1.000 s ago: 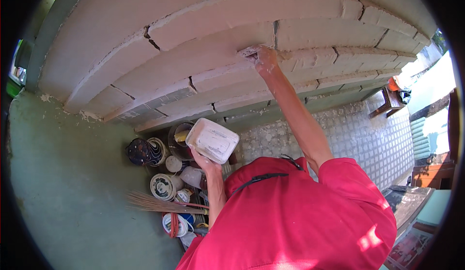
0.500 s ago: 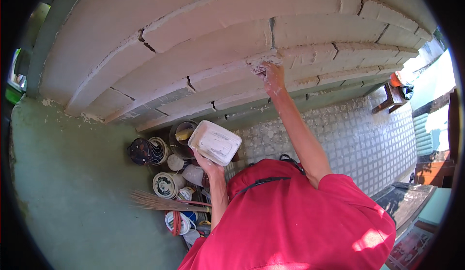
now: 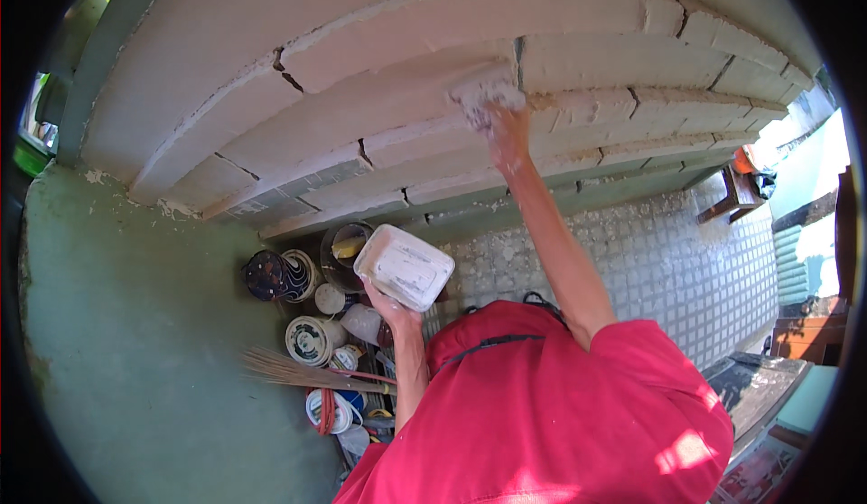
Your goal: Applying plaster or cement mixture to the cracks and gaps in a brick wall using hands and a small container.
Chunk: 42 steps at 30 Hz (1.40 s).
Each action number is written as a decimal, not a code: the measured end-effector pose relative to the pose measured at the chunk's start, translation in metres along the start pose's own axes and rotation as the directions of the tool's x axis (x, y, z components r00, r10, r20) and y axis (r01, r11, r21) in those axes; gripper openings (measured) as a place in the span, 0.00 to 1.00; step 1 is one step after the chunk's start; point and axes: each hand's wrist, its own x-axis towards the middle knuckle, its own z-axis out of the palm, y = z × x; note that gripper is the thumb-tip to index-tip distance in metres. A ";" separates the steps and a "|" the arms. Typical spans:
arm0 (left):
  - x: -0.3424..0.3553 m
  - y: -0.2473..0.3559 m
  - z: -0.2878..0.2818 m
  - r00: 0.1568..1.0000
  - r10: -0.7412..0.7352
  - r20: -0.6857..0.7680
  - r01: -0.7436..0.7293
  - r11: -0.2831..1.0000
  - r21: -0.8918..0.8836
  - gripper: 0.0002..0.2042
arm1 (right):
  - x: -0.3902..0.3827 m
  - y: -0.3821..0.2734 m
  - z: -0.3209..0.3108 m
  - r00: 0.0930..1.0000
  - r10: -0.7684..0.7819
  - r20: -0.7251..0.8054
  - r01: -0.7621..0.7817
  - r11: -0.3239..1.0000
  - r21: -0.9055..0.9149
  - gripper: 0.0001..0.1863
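Note:
My left hand (image 3: 395, 306) is closed on the lower edge of a white rectangular plastic tub (image 3: 408, 267) smeared with pale filler. Up against the block wall (image 3: 397, 72), my right hand (image 3: 508, 134) grips a flat spreader (image 3: 488, 90) coated in thick white filler. Its exact shape is partly hidden by the filler and my fingers. The spreader touches a pale block face, just left of a dark upright joint (image 3: 519, 60). White residue marks my right fingers and wrist.
Buckets (image 3: 312, 340), a dark pail (image 3: 340, 251) and a twig broom (image 3: 298, 368) crowd the floor at the left, beside a green wall (image 3: 144, 323). Patterned tiles (image 3: 650, 251) run rightward to a small wooden stool (image 3: 733, 194). Block ledges jut from the wall.
My right hand has moved up from the ledge edge onto the block face above, and the spreader now shows more. My left hand holds the tub in nearly the same place.

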 end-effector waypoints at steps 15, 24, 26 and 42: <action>-0.006 0.006 -0.005 1.000 0.003 -0.004 -0.003 1.000 -0.029 0.29 | 0.020 -0.017 -0.002 0.999 -0.023 0.030 0.026 0.992 -0.126 0.09; -0.008 0.013 -0.010 0.999 -0.019 0.026 0.021 0.996 -0.083 0.26 | -0.014 -0.024 -0.034 0.767 -0.499 0.403 0.493 0.056 -0.869 0.26; -0.005 0.014 -0.010 1.000 -0.018 0.014 0.018 0.999 -0.038 0.29 | -0.002 -0.026 -0.027 0.617 -0.574 0.538 0.636 -0.039 -0.771 0.30; 0.020 0.044 -0.051 0.997 -0.049 0.065 0.049 0.999 0.001 0.29 | 0.046 0.028 -0.016 0.447 -0.491 0.748 0.651 -0.395 -0.648 0.24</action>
